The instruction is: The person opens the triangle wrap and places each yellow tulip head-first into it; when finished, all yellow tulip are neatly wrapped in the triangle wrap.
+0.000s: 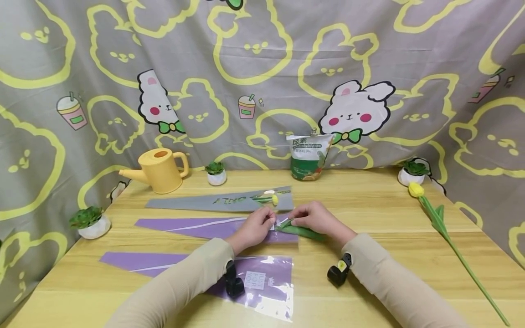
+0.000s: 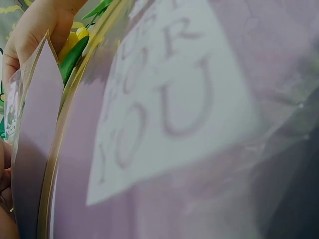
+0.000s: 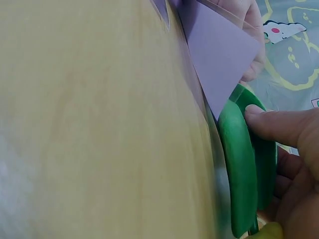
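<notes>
My left hand point(image 1: 268, 218) pinches the open end of the middle purple flower sleeve point(image 1: 197, 226) lying flat on the wooden table point(image 1: 369, 209). My right hand point(image 1: 296, 219) grips the green leaves of a tulip point(image 1: 305, 233) at that opening. In the right wrist view my thumb point(image 3: 279, 122) presses on the green leaf point(image 3: 241, 164) beside the sleeve's purple corner point(image 3: 219, 64). The left wrist view is filled by a purple sleeve with a "FOR YOU" label point(image 2: 164, 99); green and yellow tulip parts point(image 2: 75, 47) show at the top left.
A grey sleeve point(image 1: 213, 202) holding a tulip lies behind the hands, another purple sleeve point(image 1: 262, 278) in front. A loose yellow tulip point(image 1: 440, 225) lies at the right. A yellow watering can point(image 1: 160, 171), a fertiliser bag point(image 1: 307, 157) and small potted plants point(image 1: 216, 173) line the back.
</notes>
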`<state>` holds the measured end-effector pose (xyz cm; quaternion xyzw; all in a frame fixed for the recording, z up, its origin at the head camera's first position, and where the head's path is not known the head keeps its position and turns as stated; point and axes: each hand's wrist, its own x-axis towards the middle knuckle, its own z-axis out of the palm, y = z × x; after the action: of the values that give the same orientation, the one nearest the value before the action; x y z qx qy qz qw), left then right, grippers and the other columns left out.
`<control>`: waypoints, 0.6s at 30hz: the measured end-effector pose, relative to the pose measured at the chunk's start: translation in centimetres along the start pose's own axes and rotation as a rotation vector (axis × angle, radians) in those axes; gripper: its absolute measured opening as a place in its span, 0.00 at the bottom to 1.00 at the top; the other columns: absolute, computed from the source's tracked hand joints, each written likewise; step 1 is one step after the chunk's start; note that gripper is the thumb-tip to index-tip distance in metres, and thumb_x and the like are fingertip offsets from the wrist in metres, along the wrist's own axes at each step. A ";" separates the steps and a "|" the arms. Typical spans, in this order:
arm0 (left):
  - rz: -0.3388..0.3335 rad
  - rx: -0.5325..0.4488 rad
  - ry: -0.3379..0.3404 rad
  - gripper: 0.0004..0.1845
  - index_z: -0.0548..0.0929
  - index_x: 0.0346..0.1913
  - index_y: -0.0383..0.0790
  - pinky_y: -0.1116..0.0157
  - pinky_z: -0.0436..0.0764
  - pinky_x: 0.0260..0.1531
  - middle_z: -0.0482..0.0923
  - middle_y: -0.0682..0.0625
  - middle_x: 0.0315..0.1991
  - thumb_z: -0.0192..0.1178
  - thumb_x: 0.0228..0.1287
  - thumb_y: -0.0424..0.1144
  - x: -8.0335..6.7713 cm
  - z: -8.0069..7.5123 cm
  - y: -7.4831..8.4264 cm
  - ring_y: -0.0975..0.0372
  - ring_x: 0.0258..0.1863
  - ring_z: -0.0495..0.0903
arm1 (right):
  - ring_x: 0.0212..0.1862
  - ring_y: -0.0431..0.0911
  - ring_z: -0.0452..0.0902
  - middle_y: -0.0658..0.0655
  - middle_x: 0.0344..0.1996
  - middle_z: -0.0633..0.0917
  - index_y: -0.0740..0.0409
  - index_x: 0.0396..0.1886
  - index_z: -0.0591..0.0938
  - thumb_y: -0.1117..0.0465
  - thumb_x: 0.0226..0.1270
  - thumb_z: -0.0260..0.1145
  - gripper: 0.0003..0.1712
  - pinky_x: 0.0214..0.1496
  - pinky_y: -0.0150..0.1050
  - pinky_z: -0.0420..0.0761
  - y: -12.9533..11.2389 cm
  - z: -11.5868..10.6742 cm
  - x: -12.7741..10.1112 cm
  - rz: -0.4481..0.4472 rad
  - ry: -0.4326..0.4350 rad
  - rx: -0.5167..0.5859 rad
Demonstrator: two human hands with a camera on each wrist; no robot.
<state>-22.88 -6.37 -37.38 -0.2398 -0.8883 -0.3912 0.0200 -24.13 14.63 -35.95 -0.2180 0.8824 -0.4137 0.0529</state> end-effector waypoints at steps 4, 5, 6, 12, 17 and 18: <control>-0.009 -0.008 0.000 0.05 0.73 0.31 0.40 0.63 0.72 0.40 0.72 0.51 0.32 0.52 0.66 0.33 -0.1 0.0 -0.1 0.61 0.35 0.71 | 0.39 0.42 0.78 0.53 0.35 0.86 0.58 0.36 0.86 0.65 0.57 0.67 0.07 0.48 0.42 0.75 -0.2 0.0 -0.1 0.018 -0.011 0.001; -0.012 -0.011 0.000 0.05 0.73 0.31 0.40 0.63 0.72 0.40 0.72 0.51 0.32 0.52 0.66 0.33 -0.1 0.0 -0.1 0.61 0.35 0.71 | 0.39 0.42 0.78 0.53 0.35 0.86 0.58 0.37 0.86 0.65 0.56 0.67 0.08 0.47 0.41 0.75 -0.2 -0.1 -0.2 0.027 -0.015 0.003; -0.016 -0.016 -0.001 0.05 0.73 0.31 0.40 0.63 0.72 0.41 0.73 0.51 0.32 0.52 0.66 0.33 -0.1 0.0 -0.1 0.61 0.35 0.71 | 0.39 0.42 0.77 0.53 0.35 0.86 0.58 0.38 0.85 0.65 0.56 0.67 0.08 0.47 0.41 0.75 -0.3 -0.2 -0.2 0.034 -0.019 0.004; -0.024 -0.039 0.010 0.05 0.73 0.31 0.40 0.62 0.71 0.40 0.72 0.51 0.32 0.52 0.66 0.33 -0.3 0.0 -0.3 0.60 0.35 0.70 | 0.42 0.43 0.78 0.54 0.39 0.84 0.59 0.46 0.83 0.62 0.56 0.69 0.16 0.47 0.40 0.77 -0.4 -1.4 -1.1 0.071 -0.020 0.041; -0.029 -0.042 0.004 0.05 0.73 0.31 0.41 0.63 0.72 0.40 0.72 0.51 0.32 0.52 0.66 0.34 0.0 0.1 -0.5 0.61 0.35 0.71 | 0.52 0.52 0.76 0.62 0.51 0.80 0.63 0.55 0.77 0.57 0.59 0.67 0.25 0.52 0.43 0.76 1.0 -3.1 -2.4 0.061 -0.020 0.109; -0.030 -0.039 0.003 0.05 0.73 0.32 0.41 0.62 0.72 0.40 0.72 0.51 0.32 0.52 0.66 0.34 0.0 0.1 -0.5 0.61 0.35 0.71 | 0.53 0.53 0.75 0.63 0.53 0.79 0.64 0.56 0.76 0.56 0.59 0.67 0.27 0.53 0.43 0.75 1.4 -3.5 -2.7 0.053 -0.018 0.119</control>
<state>-23.07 -6.61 -37.77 -0.2261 -0.8840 -0.4092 0.0108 -23.14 19.01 -34.99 -0.1947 0.8612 -0.4617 0.0847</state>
